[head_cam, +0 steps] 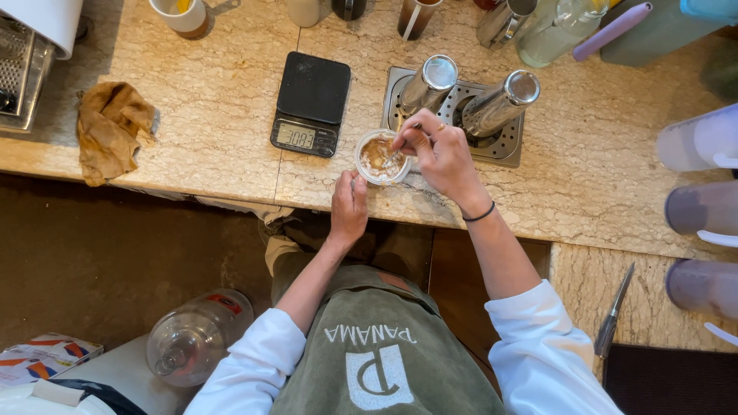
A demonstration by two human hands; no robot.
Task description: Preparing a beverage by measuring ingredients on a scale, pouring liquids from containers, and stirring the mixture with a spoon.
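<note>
Cup on the counter, at 3 o'clock of the scale and just at 9 o'clock of the sink grate. Left hand curled against the cup's near wall at 7 o'clock, steadying it. Right hand pinched shut on a thin stirrer, tip down in the brown foamy drink. Likely risks: too hard a stir slopping liquid over the rim onto the counter or towards the scale; a loose left grip letting the cup tip towards the counter edge; an elbow swing knocking the two steel tumblers at 1 o'clock.
</note>
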